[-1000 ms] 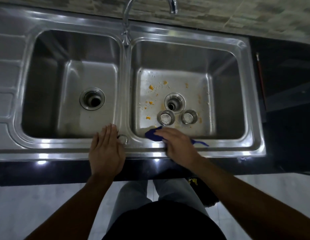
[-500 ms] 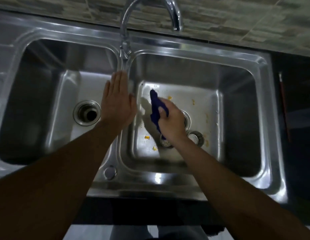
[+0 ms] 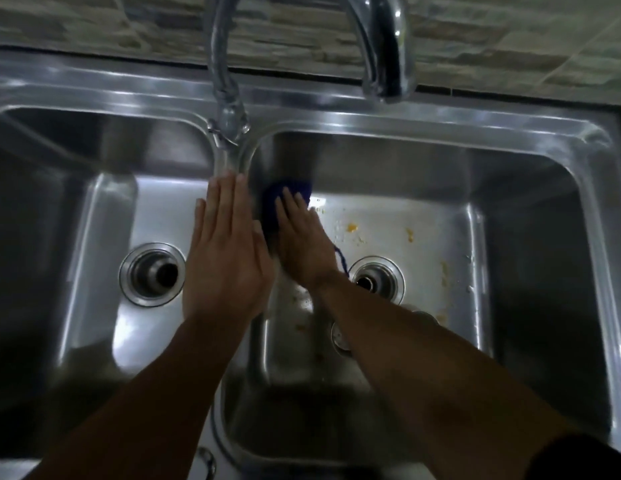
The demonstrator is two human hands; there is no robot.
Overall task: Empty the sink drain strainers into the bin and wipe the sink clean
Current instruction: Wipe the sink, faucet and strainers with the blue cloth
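Note:
A steel double sink (image 3: 337, 119) fills the view. My right hand (image 3: 302, 244) presses a dark blue cloth (image 3: 285, 199) flat against the far left corner of the right basin. My left hand (image 3: 226, 258) lies open, palm down, on the divider between the basins. Yellow food scraps (image 3: 352, 227) dot the right basin floor around its open drain (image 3: 376, 279). One strainer basket (image 3: 340, 336) shows partly under my right forearm; a second (image 3: 423, 315) peeks out behind the arm. The left basin's drain (image 3: 152, 273) is open.
The curved tap (image 3: 388, 46) arches over the back of the sink, its base on the divider just beyond my left fingertips. A stone-tiled wall (image 3: 475, 46) runs behind. A round hole fitting (image 3: 207, 462) sits on the near rim.
My right hand has slid the cloth from the middle of the right basin toward the far left corner. My left hand has moved farther up the divider. The view has leaned in closer.

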